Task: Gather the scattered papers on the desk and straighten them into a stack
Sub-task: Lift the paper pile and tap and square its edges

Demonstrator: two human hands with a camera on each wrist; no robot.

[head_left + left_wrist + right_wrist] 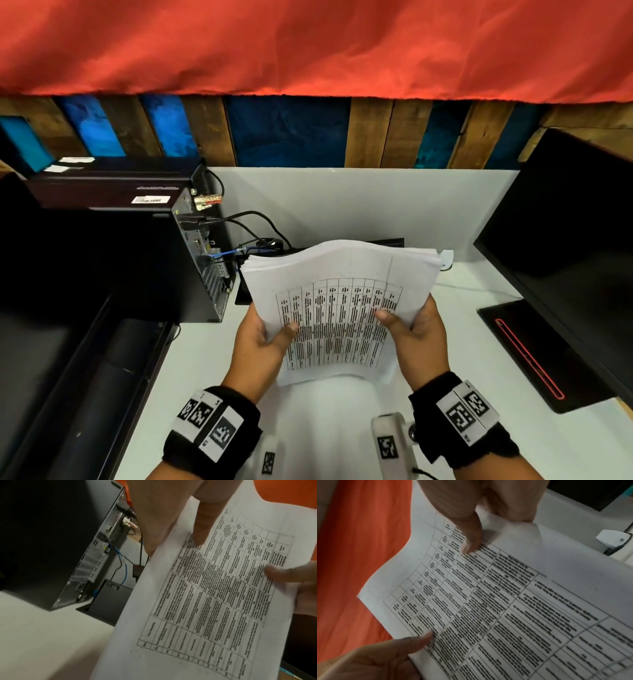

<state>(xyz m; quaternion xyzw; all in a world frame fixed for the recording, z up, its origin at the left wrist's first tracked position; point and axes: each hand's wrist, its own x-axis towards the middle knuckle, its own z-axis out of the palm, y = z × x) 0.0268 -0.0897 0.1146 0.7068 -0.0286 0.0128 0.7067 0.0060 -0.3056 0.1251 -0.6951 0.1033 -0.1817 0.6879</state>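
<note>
Overhead, in the head view, the stack of papers [339,308] is held up above the white tabletop [370,205], tilted toward the person. The left hand [260,346] grips the stack's left edge, thumb on the printed table and fingers curled behind the sheets. The right hand [416,337] grips the right edge the same way, its thumb on the top sheet. The far edge of the stack bows upward and its sheet ends are slightly fanned. Left of the stack stands a black computer case [195,260] with cables [253,222] running from its back toward the stack. Right of the stack sits a black monitor [561,246], and bare tabletop shows between the two.

From the left wrist, the left hand [164,513] sits at the stack's upper left, its thumb [204,524] pressed flat on the papers [214,595]. The right hand's thumb [288,573] pinches the opposite edge. The computer case [96,555] lies close to the left of the stack, with a blue cable [125,566] between them.

From the right wrist, the right hand [471,504] pinches the papers [496,601], its thumb [471,539] on top and fingers underneath. The left hand [376,660] grips the near edge. A small white object [611,539] sits on the tabletop beyond the stack's right edge.
</note>
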